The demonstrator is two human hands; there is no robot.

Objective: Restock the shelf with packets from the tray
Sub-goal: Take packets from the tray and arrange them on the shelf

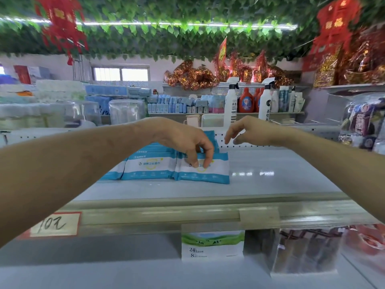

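Blue-white packet [216, 171] on shelf [287, 182], left hand [183, 136] pinching its top, right hand [250, 130] slack nearby

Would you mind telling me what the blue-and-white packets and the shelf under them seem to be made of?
The packets look like soft plastic film, faintly glossy, their faces bulging and creased. The shelf is probably painted metal, smooth and glossy: it mirrors bright lights.

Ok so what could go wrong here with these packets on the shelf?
1. The front packet stands on edge, steadied only by fingers of the left hand at its top; once released it may tip forward onto the bare shelf.
2. The neighbouring packets lean together, so a nudge could topple the row.
3. The right hand hovers empty, bracing nothing.
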